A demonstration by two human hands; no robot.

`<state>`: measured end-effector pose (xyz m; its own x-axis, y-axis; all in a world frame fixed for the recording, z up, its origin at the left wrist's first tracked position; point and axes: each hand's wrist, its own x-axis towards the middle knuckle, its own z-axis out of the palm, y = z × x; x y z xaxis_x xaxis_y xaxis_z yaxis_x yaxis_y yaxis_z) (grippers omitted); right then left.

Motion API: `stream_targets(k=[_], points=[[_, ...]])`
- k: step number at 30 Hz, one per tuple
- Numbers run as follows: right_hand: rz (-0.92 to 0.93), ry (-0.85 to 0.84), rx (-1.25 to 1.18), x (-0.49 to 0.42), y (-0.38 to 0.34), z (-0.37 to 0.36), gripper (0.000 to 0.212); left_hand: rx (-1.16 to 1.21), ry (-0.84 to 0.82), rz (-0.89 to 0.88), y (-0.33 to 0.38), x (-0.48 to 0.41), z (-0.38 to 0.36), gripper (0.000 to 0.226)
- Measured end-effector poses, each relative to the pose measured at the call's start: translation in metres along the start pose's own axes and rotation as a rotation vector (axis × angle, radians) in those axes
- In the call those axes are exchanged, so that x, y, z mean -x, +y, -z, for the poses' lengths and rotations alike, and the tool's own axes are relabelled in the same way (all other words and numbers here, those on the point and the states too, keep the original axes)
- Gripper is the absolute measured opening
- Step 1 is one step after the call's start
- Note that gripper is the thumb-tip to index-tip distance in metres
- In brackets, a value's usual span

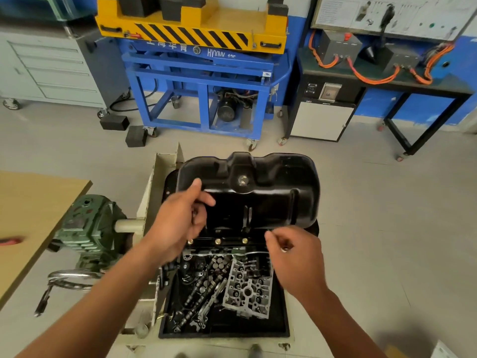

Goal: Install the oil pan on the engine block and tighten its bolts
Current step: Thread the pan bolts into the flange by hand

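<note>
A glossy black oil pan (260, 192) lies upside down on the engine block, which is almost wholly hidden under it. Three brass-coloured bolts (218, 241) stand in the pan's near flange. My left hand (178, 223) is at the pan's near left corner, fingers curled around something small and dark that I cannot make out. My right hand (294, 250) hovers at the near right of the flange, fingertips pinched on a small bolt (284, 249).
Below the pan a black tray (280, 329) holds a cylinder head (247, 288), a camshaft and loose parts. A green gearbox (87, 228) with a crank handle sits left. A wooden tabletop (28, 215) lies further left. A blue and yellow lift cart (198, 73) stands behind.
</note>
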<state>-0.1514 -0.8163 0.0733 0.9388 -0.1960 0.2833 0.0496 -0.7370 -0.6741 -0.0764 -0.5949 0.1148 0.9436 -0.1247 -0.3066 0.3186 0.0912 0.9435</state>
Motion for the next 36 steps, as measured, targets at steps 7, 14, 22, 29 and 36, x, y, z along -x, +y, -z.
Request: stream_targets(k=[7,14,22,29,36], points=[[0.352,-0.530,0.037,0.030,-0.107,-0.047,0.018,0.536,0.041,0.557,-0.045,0.045,0.021,0.043],[0.428,-0.627,0.226,0.031,-0.129,-0.074,0.027,0.522,0.055,0.620,-0.048,0.046,0.043,0.036],[0.215,-0.459,-0.089,0.025,-0.119,-0.089,0.017,0.588,-0.029,0.518,-0.053,0.040,0.053,0.034],[-0.225,-0.552,-0.456,0.005,-0.093,-0.087,0.013,0.400,-0.172,0.440,-0.065,0.042,0.066,0.025],[0.037,-0.262,-0.281,0.015,-0.090,-0.101,0.015,0.345,-0.106,0.374,-0.068,0.035,0.067,0.023]])
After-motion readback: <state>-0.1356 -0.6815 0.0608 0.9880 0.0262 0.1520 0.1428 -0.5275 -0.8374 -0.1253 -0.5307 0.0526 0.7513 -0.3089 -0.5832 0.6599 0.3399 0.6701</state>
